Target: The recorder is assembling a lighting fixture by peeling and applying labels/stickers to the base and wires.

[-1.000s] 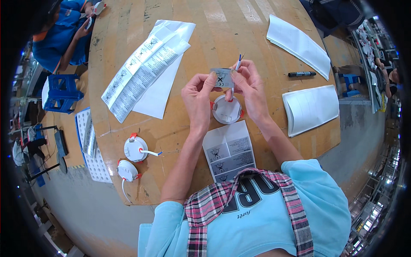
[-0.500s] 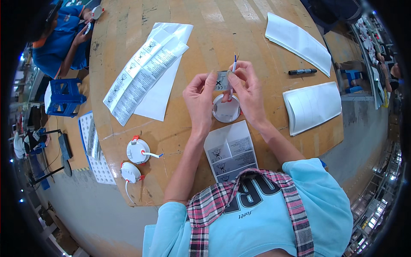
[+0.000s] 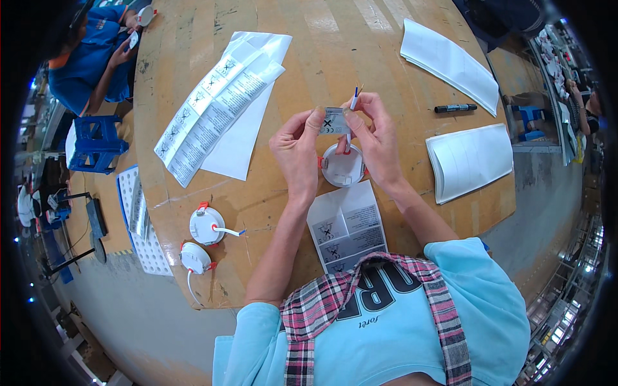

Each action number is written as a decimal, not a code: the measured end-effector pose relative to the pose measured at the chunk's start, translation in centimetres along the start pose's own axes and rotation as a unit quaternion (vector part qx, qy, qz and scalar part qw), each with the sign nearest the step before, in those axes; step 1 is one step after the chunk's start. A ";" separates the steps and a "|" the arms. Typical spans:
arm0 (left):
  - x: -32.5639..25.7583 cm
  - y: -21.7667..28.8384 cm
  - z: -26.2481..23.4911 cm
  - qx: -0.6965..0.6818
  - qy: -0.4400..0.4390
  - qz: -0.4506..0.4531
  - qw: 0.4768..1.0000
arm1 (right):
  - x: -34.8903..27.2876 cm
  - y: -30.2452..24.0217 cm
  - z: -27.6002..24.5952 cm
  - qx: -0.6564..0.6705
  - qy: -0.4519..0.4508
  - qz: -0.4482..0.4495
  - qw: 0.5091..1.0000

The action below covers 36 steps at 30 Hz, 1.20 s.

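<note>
My left hand (image 3: 297, 153) and my right hand (image 3: 375, 136) together pinch a small grey label (image 3: 335, 121) with black symbols, held above the wooden table (image 3: 322, 38). A thin white wire with a blue tip (image 3: 352, 103) sticks up between my right fingers. Just below the label lies a round white lamp (image 3: 342, 168) with orange clips, its wire running up into my right hand. A folded leaflet (image 3: 346, 226) rests on the table near my chest.
Two more round white lamps (image 3: 206, 225) (image 3: 194, 257) sit at the table's left edge. Long printed sheets (image 3: 215, 103) lie to the left, white paper stacks (image 3: 449, 61) (image 3: 468, 161) and a black marker (image 3: 454, 108) to the right. Another person in blue (image 3: 96, 51) works at the far left.
My hands shifted slightly, and the grey label now faces the camera flatter between both hands. The lamp below stays in place.
</note>
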<state>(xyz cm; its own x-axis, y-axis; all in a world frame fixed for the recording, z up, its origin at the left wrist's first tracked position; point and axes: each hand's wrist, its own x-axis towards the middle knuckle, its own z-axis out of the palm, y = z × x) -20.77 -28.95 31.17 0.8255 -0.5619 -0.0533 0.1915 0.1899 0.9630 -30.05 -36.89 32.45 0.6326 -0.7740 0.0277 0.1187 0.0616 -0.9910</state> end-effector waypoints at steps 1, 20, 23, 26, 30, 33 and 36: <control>0.0 0.1 0.0 0.001 0.001 0.000 1.000 | 0.0 0.0 0.1 0.004 -0.003 -0.005 1.000; 0.5 0.3 -0.3 0.057 -0.028 -0.021 0.998 | -0.1 -0.2 0.0 0.006 0.000 0.014 1.000; 0.4 0.3 -0.3 0.064 -0.022 -0.019 0.998 | -0.1 -0.2 -0.1 -0.004 -0.004 0.013 1.000; 0.4 -0.1 -0.3 0.046 -0.018 -0.017 0.999 | -0.2 -0.1 0.0 -0.002 0.005 0.015 1.000; 0.3 0.0 0.1 -0.016 -0.007 -0.038 0.999 | -0.3 0.0 0.0 -0.015 0.005 0.015 1.000; 0.2 -0.5 -0.3 -0.008 -0.017 -0.061 0.998 | -0.3 0.1 0.0 -0.012 0.002 0.017 1.000; 0.3 -0.9 -0.5 -0.032 -0.032 -0.062 0.997 | -0.4 0.1 0.0 -0.010 -0.006 0.021 1.000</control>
<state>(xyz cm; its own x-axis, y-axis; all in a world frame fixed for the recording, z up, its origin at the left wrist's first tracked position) -20.43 -28.93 30.17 0.7583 -0.6339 -0.1521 0.3250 0.1653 0.9311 -30.26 -36.59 32.38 0.6462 -0.7630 -0.0133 0.0765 0.0821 -0.9937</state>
